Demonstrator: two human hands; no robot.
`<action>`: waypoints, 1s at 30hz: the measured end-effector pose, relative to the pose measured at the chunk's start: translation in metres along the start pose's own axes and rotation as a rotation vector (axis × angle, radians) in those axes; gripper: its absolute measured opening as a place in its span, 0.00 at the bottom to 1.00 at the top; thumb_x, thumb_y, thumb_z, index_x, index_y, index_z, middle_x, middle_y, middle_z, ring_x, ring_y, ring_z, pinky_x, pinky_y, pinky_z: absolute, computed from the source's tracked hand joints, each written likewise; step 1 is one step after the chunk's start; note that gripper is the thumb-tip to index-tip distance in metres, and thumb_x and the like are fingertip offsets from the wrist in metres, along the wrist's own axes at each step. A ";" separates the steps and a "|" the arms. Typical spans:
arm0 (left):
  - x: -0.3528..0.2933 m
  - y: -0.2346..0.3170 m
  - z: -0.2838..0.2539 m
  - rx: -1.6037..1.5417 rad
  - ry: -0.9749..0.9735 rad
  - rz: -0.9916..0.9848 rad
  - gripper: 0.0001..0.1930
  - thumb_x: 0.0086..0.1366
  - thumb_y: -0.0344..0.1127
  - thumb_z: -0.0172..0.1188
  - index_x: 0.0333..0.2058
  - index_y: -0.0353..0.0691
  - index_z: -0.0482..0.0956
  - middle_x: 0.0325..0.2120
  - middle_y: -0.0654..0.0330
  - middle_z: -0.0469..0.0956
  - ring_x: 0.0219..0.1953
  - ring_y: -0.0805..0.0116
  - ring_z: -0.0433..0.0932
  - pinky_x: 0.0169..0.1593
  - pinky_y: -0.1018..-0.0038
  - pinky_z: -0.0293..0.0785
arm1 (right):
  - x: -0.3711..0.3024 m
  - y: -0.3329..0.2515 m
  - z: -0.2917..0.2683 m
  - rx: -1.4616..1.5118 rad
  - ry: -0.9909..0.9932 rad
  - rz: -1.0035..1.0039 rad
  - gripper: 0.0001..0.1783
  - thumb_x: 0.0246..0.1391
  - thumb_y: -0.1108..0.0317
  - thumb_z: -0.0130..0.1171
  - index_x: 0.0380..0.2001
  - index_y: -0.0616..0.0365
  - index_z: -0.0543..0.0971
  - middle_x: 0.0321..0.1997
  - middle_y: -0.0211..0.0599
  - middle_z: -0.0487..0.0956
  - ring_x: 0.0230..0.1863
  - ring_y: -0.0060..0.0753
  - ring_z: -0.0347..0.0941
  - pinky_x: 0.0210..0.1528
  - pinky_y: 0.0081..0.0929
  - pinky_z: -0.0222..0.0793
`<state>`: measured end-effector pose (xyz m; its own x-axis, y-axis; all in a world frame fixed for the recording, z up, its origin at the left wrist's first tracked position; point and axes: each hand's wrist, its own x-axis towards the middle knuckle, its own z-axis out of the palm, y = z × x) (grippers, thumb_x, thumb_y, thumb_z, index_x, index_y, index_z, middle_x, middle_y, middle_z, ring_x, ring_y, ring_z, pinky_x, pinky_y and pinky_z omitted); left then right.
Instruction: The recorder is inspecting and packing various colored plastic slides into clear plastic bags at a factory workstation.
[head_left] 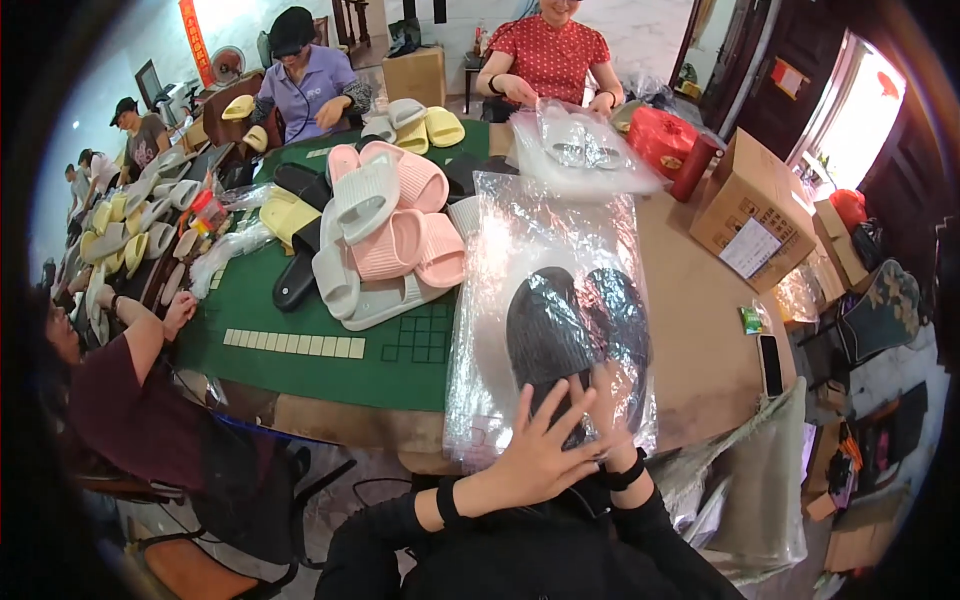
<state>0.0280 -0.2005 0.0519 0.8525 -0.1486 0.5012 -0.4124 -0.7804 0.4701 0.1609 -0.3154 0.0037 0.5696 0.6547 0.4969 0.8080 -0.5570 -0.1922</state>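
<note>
A pair of black slippers [545,325] lies inside a clear plastic bag [490,225] on the table in front of me. My left hand [535,450] has its fingers spread over the open lower end of the bag, near the heel of the left slipper. It grips nothing that I can see. Close beside it, my right hand [617,420] is at the lower part of the right slipper. Glare from the plastic and my left hand hide most of its fingers, so its grip does not show.
Pink, grey, yellow and black slippers [390,245] are heaped on the green mat [300,375]. White tiles [293,343] line its near side. At right are a phone [770,365] and a cardboard box [755,215]. Co-workers sit left and across; one in red [550,55] handles bagged slippers.
</note>
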 end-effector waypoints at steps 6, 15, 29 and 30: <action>0.004 -0.041 -0.001 -0.118 0.523 -0.480 0.49 0.54 0.35 0.67 0.66 0.37 0.42 0.62 0.42 0.54 0.66 0.49 0.51 0.63 0.61 0.58 | -0.010 -0.004 0.024 0.102 0.278 0.097 0.16 0.42 0.64 0.64 0.31 0.65 0.74 0.35 0.59 0.71 0.43 0.63 0.64 0.46 0.55 0.59; -0.024 -0.074 0.037 -1.758 0.283 -1.105 0.19 0.62 0.34 0.60 0.50 0.36 0.70 0.44 0.57 0.76 0.45 0.63 0.76 0.49 0.64 0.74 | 0.007 -0.026 0.019 -0.013 -0.117 0.123 0.11 0.54 0.65 0.52 0.32 0.64 0.75 0.34 0.53 0.72 0.42 0.55 0.67 0.44 0.49 0.60; -0.031 -0.083 0.059 -1.976 0.101 -1.250 0.17 0.65 0.33 0.54 0.50 0.31 0.68 0.43 0.52 0.76 0.42 0.57 0.77 0.48 0.64 0.76 | 0.040 -0.018 0.021 0.171 -0.334 0.231 0.31 0.56 0.54 0.53 0.62 0.50 0.64 0.61 0.62 0.62 0.62 0.61 0.59 0.62 0.51 0.51; -0.031 -0.080 0.056 -2.028 0.179 -1.278 0.15 0.64 0.29 0.56 0.48 0.31 0.70 0.42 0.54 0.76 0.40 0.59 0.78 0.48 0.66 0.76 | 0.032 -0.019 0.015 0.176 -0.342 0.235 0.31 0.56 0.54 0.53 0.62 0.50 0.64 0.61 0.62 0.62 0.62 0.61 0.59 0.62 0.51 0.51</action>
<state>0.0526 -0.1675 -0.0415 0.8522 -0.1535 -0.5003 0.3086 0.9195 0.2436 0.1665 -0.2763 0.0109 0.7339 0.6686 0.1195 0.6471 -0.6349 -0.4220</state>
